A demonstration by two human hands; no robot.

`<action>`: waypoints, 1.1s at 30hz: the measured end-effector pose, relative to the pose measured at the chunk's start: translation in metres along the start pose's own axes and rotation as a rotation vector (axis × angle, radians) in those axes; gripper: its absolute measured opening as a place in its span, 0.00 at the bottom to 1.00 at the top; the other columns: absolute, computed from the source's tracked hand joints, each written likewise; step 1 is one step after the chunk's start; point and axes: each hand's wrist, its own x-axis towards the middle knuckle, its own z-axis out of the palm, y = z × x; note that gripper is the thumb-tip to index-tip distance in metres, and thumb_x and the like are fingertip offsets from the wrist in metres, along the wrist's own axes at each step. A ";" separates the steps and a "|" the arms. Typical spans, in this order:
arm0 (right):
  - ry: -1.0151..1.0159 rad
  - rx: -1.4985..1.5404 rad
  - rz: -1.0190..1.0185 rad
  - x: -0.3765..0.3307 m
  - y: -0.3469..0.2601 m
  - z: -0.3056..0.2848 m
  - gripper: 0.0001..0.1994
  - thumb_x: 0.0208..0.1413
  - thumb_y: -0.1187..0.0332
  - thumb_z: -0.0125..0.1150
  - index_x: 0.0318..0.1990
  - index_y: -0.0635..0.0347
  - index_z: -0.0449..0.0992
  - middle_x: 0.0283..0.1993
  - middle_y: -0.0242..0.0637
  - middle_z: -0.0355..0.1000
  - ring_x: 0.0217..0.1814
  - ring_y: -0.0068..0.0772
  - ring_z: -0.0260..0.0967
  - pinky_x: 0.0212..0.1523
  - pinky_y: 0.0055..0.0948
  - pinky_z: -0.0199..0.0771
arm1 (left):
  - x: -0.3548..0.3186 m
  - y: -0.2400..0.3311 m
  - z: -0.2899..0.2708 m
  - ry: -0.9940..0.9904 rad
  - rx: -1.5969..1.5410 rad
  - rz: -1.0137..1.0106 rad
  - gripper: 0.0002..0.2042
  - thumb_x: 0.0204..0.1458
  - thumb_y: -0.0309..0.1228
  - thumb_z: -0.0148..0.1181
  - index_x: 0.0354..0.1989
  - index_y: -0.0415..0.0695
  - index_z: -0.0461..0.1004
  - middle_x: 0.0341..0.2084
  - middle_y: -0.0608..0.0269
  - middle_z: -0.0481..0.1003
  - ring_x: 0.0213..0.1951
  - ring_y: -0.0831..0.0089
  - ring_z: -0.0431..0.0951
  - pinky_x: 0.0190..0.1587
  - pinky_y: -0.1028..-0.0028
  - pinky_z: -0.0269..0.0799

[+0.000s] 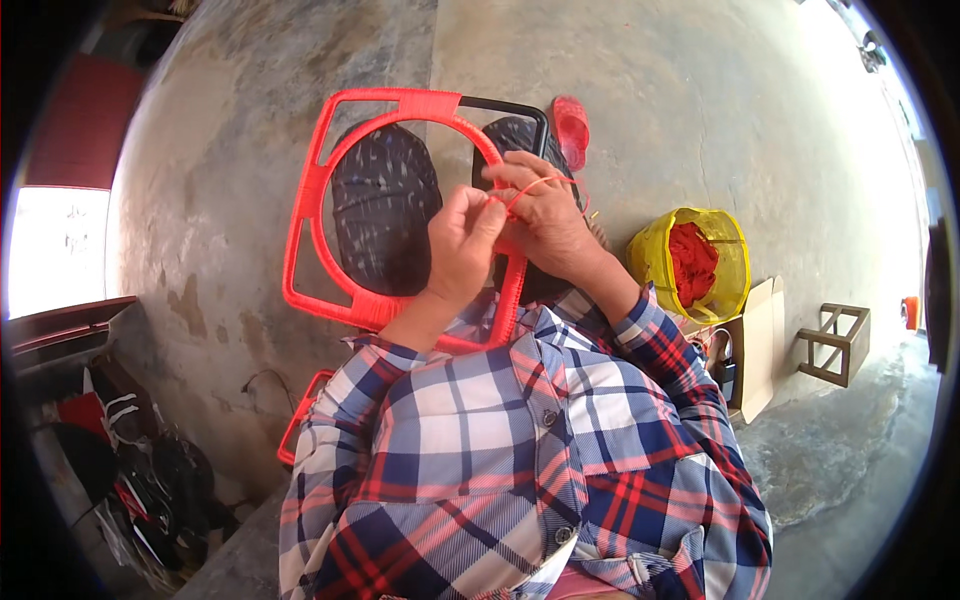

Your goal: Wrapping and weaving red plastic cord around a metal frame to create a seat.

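A rectangular frame with a ring inside it [430, 103] rests across my lap, tightly wound with red cord over most of its bars. Its upper right corner shows a bare black bar [505, 106]. Over the frame's right side, my left hand [462, 245] is closed, thumb and forefinger pinching the cord. Just right of it, touching or nearly so, is my right hand [548, 218], its fingers bent around the same strand. A thin loop of red cord [545, 181] passes over the right hand's fingers. The exact grip point is partly hidden between both hands.
To my right stands a yellow bucket-shaped container [645, 255] with red cord inside. Beside it are an open cardboard box [765, 345] and a small wooden stool [835, 345]. A red slipper [571, 132] lies ahead. Dark clutter [150, 480] fills the lower left.
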 end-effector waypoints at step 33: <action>0.079 1.171 0.995 -0.044 0.021 -0.031 0.10 0.62 0.65 0.51 0.28 0.54 0.67 0.22 0.27 0.65 0.23 0.21 0.60 0.30 0.24 0.65 | 0.016 -0.011 -0.020 -0.199 -0.917 -0.672 0.16 0.48 0.28 0.44 0.45 0.34 0.69 0.38 0.51 0.76 0.40 0.62 0.77 0.49 0.65 0.72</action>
